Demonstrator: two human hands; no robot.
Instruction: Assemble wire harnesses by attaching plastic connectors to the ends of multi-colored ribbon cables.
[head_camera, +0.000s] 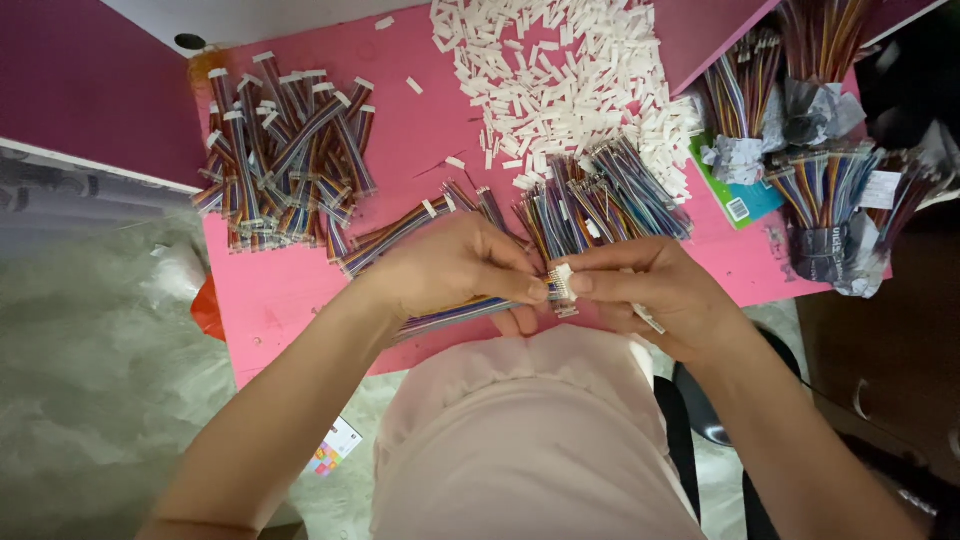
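My left hand (455, 268) grips a flat multicoloured ribbon cable (450, 316) near its end, over the front edge of the pink table (400, 150). My right hand (650, 285) pinches a small white plastic connector (562, 282) against that cable end, fingertips of both hands meeting. A loose bunch of similar cables (595, 205) lies just beyond my hands. A few more cables with white ends (410, 228) lie behind my left hand.
A pile of cables with white connectors (285, 150) sits at the table's left. A heap of loose white connectors (570, 75) lies at the back. Paper-wrapped cable bundles (820, 190) stand at the right. Grey floor lies to the left.
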